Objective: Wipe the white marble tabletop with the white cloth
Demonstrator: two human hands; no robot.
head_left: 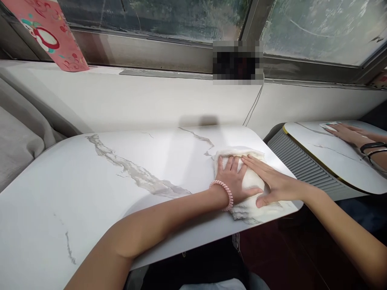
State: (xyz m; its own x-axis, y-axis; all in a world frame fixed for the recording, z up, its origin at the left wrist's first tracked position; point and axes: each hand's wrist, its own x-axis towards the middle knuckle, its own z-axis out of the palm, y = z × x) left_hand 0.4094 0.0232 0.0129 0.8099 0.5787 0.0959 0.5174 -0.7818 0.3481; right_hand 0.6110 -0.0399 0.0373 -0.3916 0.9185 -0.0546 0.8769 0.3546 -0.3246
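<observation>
A cream-white cloth [252, 179] lies spread and wrinkled on the right end of a white marble-patterned tabletop [127, 217]. My left hand [232, 179] presses flat on it with fingers spread; a pink coiled band circles that wrist. Beside it, my right hand [273, 186] also rests flat on the cloth, fingers stretched out and thumb apart. The fingertips of both hands come close together near the cloth's far edge. Part of the cloth is hidden beneath the hands.
A second marble-patterned table [320, 147] with a ribbed side stands to the right, where another person's hands [347, 133] rest on a white cloth [329, 126]. White wall and windows [157, 20] rise behind. Grey fabric [18, 129] hangs left; a thin cable [254, 105] runs down the wall.
</observation>
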